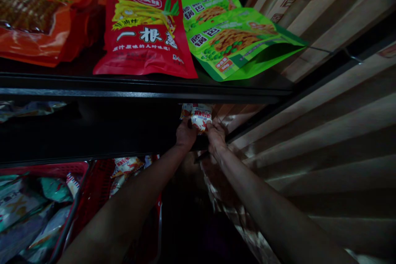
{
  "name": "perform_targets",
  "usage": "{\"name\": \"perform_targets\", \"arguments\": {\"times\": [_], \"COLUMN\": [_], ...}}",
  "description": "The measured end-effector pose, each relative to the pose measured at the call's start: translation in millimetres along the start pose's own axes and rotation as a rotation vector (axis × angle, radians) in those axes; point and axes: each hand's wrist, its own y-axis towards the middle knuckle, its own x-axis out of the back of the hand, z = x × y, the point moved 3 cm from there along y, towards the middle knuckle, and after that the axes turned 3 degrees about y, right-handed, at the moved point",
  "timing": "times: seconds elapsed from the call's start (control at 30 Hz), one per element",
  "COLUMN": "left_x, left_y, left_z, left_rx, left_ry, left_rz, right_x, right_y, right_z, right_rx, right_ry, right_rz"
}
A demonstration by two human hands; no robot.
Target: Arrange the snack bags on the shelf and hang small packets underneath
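Note:
Both my arms reach forward to the right end of a dark lower shelf. Between my hands is a small white snack packet [201,116] with red lettering. My left hand [186,135] grips its left edge, and my right hand [216,133] grips its right edge. The fingers of both hands are closed, though partly in shadow. Another similar packet shows just behind and to the left of the held one.
On the upper black shelf [139,84] lie orange bags [74,24], red bags [145,55] and green bags [235,49]. Below left, a red basket [83,168] holds several packets, with more packets [127,166] beside it. Corrugated brown sheeting [309,156] runs along the right.

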Motion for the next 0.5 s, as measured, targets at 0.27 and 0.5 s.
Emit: {"name": "perform_targets", "arguments": {"times": [0.27,0.5], "left_x": [11.5,11.3], "left_y": [1,4], "left_z": [-7,-3], "left_rx": [-0.044,-0.068], "left_ry": [0.368,0.495], "left_rz": [-0.095,-0.101], "right_x": [-17,-13], "right_y": [10,17], "right_z": [-5,-16], "right_rx": [0.120,0.179], "right_ry": [-0.092,-0.191], "right_rz": [0.032,0.036]}}
